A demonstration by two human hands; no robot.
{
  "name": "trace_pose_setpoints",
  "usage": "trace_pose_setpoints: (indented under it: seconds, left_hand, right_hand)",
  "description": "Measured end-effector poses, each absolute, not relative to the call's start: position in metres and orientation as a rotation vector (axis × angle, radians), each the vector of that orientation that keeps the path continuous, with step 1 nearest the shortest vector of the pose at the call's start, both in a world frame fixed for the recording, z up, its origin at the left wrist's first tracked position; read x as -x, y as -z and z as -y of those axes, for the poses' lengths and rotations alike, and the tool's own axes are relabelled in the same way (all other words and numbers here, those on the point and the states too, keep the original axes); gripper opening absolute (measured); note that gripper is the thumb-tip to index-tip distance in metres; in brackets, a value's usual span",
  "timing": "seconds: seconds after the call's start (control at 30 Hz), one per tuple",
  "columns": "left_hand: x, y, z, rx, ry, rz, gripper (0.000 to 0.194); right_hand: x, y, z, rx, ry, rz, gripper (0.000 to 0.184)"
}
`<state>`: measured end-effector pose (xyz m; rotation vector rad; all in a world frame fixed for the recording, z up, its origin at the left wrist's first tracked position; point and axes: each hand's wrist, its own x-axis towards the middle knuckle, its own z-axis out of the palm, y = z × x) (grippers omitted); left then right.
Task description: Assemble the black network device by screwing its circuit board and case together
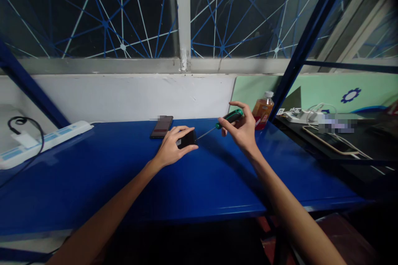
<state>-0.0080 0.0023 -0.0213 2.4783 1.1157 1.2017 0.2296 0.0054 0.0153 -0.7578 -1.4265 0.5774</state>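
My left hand (173,145) is closed around a small black box-like object (187,139), fingers along its far side and thumb along its near side, low over the blue tabletop. What kind of object it is I cannot make out. In my right hand (243,129) is a screwdriver (230,118) with a green and black handle, gripped between thumb and fingers. Its thin metal shaft slants down to the left, and the tip meets or nearly meets the right end of the black object. Behind my left hand a dark phone (161,127) lies flat.
A white power strip (46,143) with a plugged-in black cable lies at the left. Beyond my right hand stands a bottle of orange-brown drink (263,105). On the black surface at right are another phone (330,140), white cables and a white power strip (303,116). Blue posts flank the table (124,186).
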Motion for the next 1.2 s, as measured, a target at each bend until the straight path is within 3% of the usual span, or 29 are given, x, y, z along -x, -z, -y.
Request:
trace_pose_setpoints:
  seconds: [0.07,0.2,0.37,0.67,0.9,1.2]
  left_hand:
    - [0.0081,0.0218,-0.0022,-2.484,-1.199,-1.120,0.051]
    - [0.0081,0.0234,-0.0022,-2.492,-1.183,-1.120,0.052]
    - [0.0082,0.0240,-0.0027,-2.484,-1.204,-1.126,0.050]
    - [0.0089,0.0232,-0.0027,-2.477,-1.205,-1.121,0.051]
    - [0.0084,0.0218,-0.0016,-2.474,-1.207,-1.124,0.050]
    - [0.0081,0.0212,-0.0012,-2.482,-1.210,-1.131,0.050]
  right_hand:
    - [-0.2290,-0.0155,-0.0047,0.782,-0.563,1.426,0.056]
    - [-0.2286,-0.0145,-0.0047,0.794,-0.538,1.415,0.042]
    - [-0.2323,-0.0140,-0.0069,0.649,-0.729,1.419,0.031]
    - [-0.2297,-0.0131,-0.0085,0.795,-0.555,1.341,0.026]
    - [-0.2344,-0.0131,-0.0097,0.726,-0.693,1.414,0.030]
    - [-0.2320,-0.0134,-0.0061,0.780,-0.601,1.369,0.027]
